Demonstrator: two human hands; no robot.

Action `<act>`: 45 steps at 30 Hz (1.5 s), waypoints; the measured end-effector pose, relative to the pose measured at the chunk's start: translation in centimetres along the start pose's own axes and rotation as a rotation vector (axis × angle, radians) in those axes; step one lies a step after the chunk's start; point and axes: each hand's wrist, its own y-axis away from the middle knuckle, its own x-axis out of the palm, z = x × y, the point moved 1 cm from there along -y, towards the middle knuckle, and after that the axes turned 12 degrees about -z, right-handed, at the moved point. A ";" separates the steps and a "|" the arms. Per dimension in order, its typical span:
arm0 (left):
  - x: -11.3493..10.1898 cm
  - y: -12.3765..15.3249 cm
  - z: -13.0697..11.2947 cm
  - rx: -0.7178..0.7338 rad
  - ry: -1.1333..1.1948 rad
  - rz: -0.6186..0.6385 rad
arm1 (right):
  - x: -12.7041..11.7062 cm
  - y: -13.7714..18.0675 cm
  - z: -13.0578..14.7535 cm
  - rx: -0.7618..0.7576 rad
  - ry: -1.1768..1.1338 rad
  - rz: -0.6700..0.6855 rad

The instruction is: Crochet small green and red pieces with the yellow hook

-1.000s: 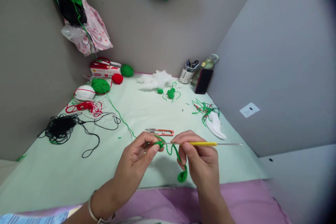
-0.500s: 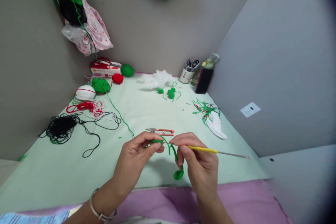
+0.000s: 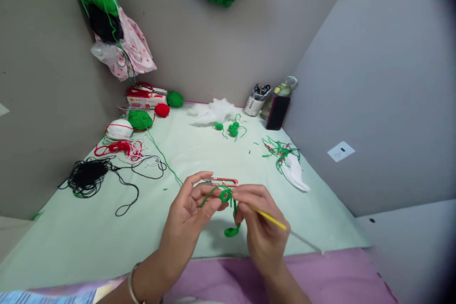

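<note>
Between the thumb and fingers of my left hand [image 3: 194, 216] is a small round green crochet piece [image 3: 224, 195] with a hole in its middle. My right hand [image 3: 263, 223] grips a crochet hook [image 3: 270, 218] by its yellow handle; the hook's tip is hidden at the green piece. Below my right fingers dangles a second green crocheted bit [image 3: 231, 232] on a green strand. Green working yarn [image 3: 162, 154] runs from my left hand back to a green ball [image 3: 140, 120]. Just beyond my fingers lie orange thread snips [image 3: 228, 182], partly covered by my left hand.
Black cord [image 3: 89, 175], red yarn [image 3: 121, 147] and a white ball [image 3: 119, 129] lie at left. White stuffing [image 3: 215, 110] and small green pieces [image 3: 233, 128] sit at the back. A pen cup [image 3: 253, 104], phone [image 3: 278, 112] and yarn scraps [image 3: 280, 151] are at right.
The round green piece has turned to face me, showing its hole. My left index finger has lifted, and the hook's rear end has swung downward. The dangling green bit shifted slightly left.
</note>
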 end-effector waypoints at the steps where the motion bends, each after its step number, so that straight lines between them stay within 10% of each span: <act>1: -0.3 -0.1 -0.1 0.008 -0.038 0.003 | 0.1 -0.4 -0.1 0.104 -0.083 -0.019; 9: -3.3 -3.0 -3.2 0.259 -0.704 0.360 | 0.0 -2.3 -1.0 0.755 -0.674 0.124; 14: -6.2 -6.6 -6.9 0.440 -0.786 0.104 | 0.0 -2.2 -1.2 0.849 -0.717 0.293; 19: -7.6 -8.1 -7.1 0.411 -0.992 0.175 | 0.6 -2.2 -1.4 0.871 -0.650 0.372; 21: -7.5 -6.9 -6.8 0.380 -0.844 0.120 | 0.8 -2.5 -1.3 0.871 -0.620 0.350; 26: -4.2 -1.5 -4.8 -0.097 -0.173 0.431 | 1.3 -2.8 -0.5 0.869 -0.581 0.301; 33: 2.3 -2.2 -4.7 -0.245 0.496 0.147 | 1.6 -1.5 1.1 0.647 -0.557 0.389; 37: 1.5 -2.8 -5.2 0.037 0.439 0.033 | 1.1 -1.8 1.3 0.580 -0.515 0.319; 42: -1.2 -1.9 -4.3 0.657 -0.338 0.164 | 1.2 -2.5 1.2 0.561 -0.489 0.184; 45: -1.6 -1.7 -3.7 0.777 -0.570 0.199 | 1.5 -2.5 1.4 0.454 -0.431 0.129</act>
